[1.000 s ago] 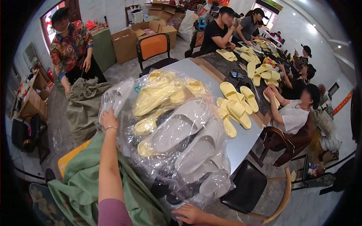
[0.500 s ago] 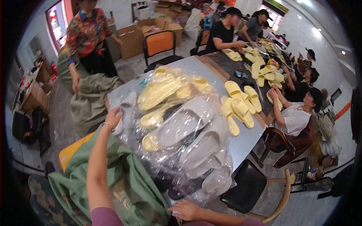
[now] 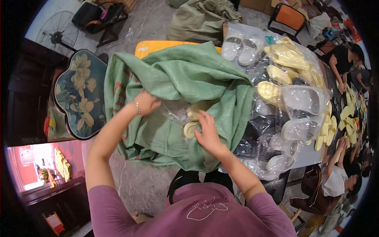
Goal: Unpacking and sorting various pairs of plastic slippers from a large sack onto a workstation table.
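Left hand (image 3: pixel 147 102): I see it gripping the green sack (image 3: pixel 185 79) edge.
Right hand (image 3: pixel 207 130): fingers spread open on bagged yellow slippers (image 3: pixel 192 127) inside the sack's mouth.
Counter (image 3: pixel 312 156): more bagged slippers (image 3: pixel 296 102).

We see a floral-patterned cushion (image 3: pixel 79 94) to the left, with a standing fan (image 3: pixel 55 29) above it. Clear-bagged white slippers (image 3: pixel 302 100) and yellow slippers (image 3: pixel 288 57) crowd the table (image 3: pixel 306 160). An orange-backed chair (image 3: pixel 290 15) stands at top right, and seated workers (image 3: pixel 335 181) line the right edge.
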{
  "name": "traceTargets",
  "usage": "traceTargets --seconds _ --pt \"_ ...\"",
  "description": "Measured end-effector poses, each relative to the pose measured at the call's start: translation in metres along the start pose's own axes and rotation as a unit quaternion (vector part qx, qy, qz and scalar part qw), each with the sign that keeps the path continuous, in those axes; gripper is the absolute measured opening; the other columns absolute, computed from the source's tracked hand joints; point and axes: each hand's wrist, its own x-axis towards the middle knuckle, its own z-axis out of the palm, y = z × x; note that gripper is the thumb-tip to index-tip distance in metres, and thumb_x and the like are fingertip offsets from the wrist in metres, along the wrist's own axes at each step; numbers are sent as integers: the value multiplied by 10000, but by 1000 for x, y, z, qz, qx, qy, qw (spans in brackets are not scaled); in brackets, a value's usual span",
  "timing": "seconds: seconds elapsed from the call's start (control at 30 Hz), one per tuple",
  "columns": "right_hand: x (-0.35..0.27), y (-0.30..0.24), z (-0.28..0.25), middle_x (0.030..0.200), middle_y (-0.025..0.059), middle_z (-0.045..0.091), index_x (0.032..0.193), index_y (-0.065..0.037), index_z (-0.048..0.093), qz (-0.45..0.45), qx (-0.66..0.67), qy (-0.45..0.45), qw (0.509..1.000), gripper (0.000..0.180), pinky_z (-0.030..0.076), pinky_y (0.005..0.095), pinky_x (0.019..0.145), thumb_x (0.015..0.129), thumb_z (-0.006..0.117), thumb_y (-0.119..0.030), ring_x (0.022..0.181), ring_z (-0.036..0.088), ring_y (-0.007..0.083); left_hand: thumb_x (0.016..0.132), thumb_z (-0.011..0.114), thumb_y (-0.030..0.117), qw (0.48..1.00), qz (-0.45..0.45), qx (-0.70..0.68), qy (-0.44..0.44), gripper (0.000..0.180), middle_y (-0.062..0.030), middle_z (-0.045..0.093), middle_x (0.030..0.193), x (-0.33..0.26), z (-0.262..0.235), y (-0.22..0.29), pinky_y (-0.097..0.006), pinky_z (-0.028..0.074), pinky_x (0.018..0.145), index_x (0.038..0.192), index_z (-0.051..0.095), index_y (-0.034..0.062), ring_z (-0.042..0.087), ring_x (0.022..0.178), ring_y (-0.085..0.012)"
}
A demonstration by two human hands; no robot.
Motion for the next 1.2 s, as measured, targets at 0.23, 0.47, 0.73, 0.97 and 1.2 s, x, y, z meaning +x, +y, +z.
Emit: traceTargets --seconds 0.23,0.47,0.73,0.97,1.2 --pt "62 -24 58 1380 178 183 1377 -150 182 176 -188 -37 966 940 265 555 987 631 748 -232 1221 170 514 840 325 418 867 -253 -305 301 561 -263 554 1034 85 -107 -62 -451 373 884 989 565 -66 501 1010 -415" --pt "68 29 67 1401 193 157 1382 -232 183 122 -307 -12 944 967 343 530 941 592 733 -145 1172 256 525 749 514 33 808 -153 -248 513 328 -169 491 1024 65 32 71 -406 370 869 1076 517 12 455 988 -340" --pt "94 80 93 1343 241 245 1319 -180 331 69 -370 5 926 653 334 502 960 714 572 -133 1181 284 488 854 475 378 847 -211 -38 486 476 -208 435 1259 41 129 120 -434 302 963 1171 491 23 400 1156 -370" --pt "141 128 111 1404 168 234 1359 -89 257 29 -356 117 927 615 183 468 1057 791 484 -153 1271 264 360 845 481 393 753 -286 -302 510 524 -221 427 1267 57 -5 -41 -396 314 953 1179 475 -11 413 1150 -342" --pt "170 83 91 1320 88 387 1311 -58 331 -1 -97 149 984 534 259 339 1027 849 497 -269 1248 320 245 798 442 608 893 -12 -448 -45 756 -161 549 1135 6 -51 4 -307 356 907 1116 523 -73 508 1028 -218"
